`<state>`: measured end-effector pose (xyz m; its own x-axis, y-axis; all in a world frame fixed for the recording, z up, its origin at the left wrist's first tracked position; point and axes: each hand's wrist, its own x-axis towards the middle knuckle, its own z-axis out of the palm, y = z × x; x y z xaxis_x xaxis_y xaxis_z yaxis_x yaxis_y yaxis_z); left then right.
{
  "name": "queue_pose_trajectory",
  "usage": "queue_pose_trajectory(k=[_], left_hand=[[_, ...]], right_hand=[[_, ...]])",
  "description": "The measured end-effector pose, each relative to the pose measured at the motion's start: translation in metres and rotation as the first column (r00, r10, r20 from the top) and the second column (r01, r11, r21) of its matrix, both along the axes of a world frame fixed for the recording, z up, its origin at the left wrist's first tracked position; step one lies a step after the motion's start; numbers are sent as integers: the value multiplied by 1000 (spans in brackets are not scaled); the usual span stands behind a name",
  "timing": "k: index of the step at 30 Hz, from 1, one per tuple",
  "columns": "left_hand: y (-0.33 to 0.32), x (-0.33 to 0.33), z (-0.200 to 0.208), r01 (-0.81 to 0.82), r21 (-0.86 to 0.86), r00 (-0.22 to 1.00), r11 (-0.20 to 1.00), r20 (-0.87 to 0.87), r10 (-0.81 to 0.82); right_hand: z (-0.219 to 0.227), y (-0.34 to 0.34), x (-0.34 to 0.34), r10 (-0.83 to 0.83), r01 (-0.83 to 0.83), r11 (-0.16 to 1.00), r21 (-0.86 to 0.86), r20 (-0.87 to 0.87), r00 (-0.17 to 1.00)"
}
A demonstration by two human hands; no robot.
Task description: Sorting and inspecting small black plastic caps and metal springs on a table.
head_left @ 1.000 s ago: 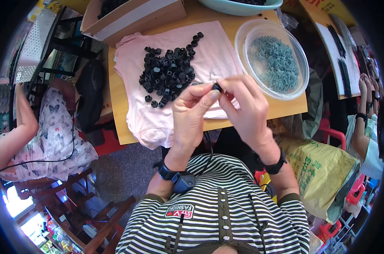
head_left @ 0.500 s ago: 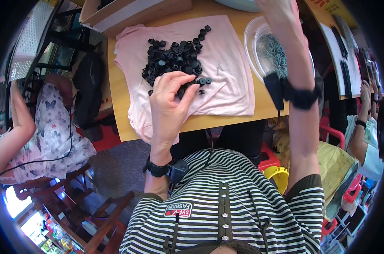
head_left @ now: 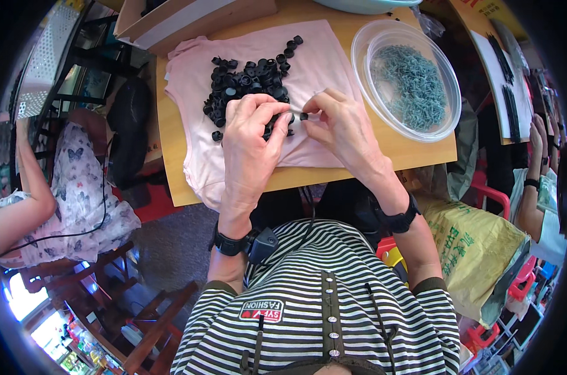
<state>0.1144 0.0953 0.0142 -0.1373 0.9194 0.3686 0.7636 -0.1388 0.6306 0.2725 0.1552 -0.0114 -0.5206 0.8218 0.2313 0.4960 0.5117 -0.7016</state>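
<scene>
My left hand [head_left: 251, 140] rests over the near right side of a pile of small black round plastic caps [head_left: 253, 80]. Its thumb and fingers are pinched together, but what they hold is mostly hidden. Beside it my right hand [head_left: 347, 128] has its thumb and index finger closed around one small black cap [head_left: 304, 116]. The two hands' fingertips are close together. Beneath both lies a pale pink cloth [head_left: 321, 59] that looks like a garment.
A clear round tub [head_left: 356, 59] of tangled grey-blue small metal pieces [head_left: 411, 87] stands right on the wooden table [head_left: 442, 153]. A cardboard box [head_left: 189, 24] and a light blue basin [head_left: 368, 6] are at the far edge. Other people sit left and right.
My right hand has come down from the far side, beyond the tub, to beside my left hand at a black cap. The left hand stays pinched near the pile.
</scene>
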Motion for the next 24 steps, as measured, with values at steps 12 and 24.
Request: queue_pose_trajectory(k=[12, 24], left_hand=[[36, 27, -25, 9, 38, 931, 999, -365, 5], [39, 29, -24, 42, 44, 926, 998, -378, -22]], right_hand=[[-8, -22, 30, -129, 128, 991, -37, -56, 990], [-10, -26, 39, -120, 110, 992, -66, -180, 976]])
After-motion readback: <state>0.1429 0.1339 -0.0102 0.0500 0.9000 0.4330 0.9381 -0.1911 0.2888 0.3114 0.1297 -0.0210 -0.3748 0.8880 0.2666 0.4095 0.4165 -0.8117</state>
